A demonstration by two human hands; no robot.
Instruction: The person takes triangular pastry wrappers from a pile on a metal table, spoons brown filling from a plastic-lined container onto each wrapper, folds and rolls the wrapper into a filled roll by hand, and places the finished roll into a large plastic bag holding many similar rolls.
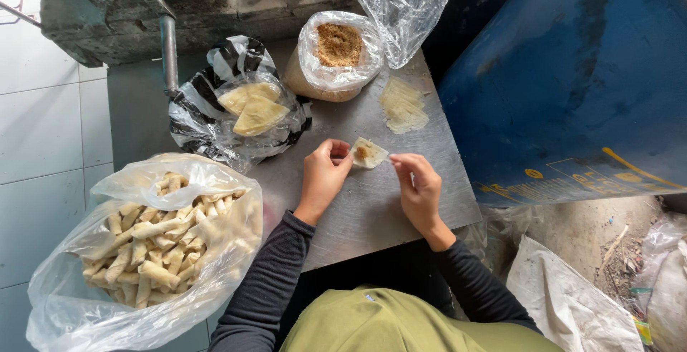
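My left hand (323, 178) and my right hand (418, 189) together hold a small pale pastry wrapper (369, 153) just above the grey metal table (372, 209). A dab of brown filling lies in the wrapper's middle. My left fingers pinch its left edge, my right fingers its right corner. A stack of loose wrappers (403, 106) lies on the table beyond my hands. A clear bag of brown crumbly filling (338, 46) stands behind it.
A large clear bag of rolled pastry sticks (154, 241) sits at the left. A black-and-clear bag with folded wrapper sheets (250, 109) lies at the table's back left. A blue drum (572, 80) stands at the right. White sacks (572, 302) lie on the dirt floor.
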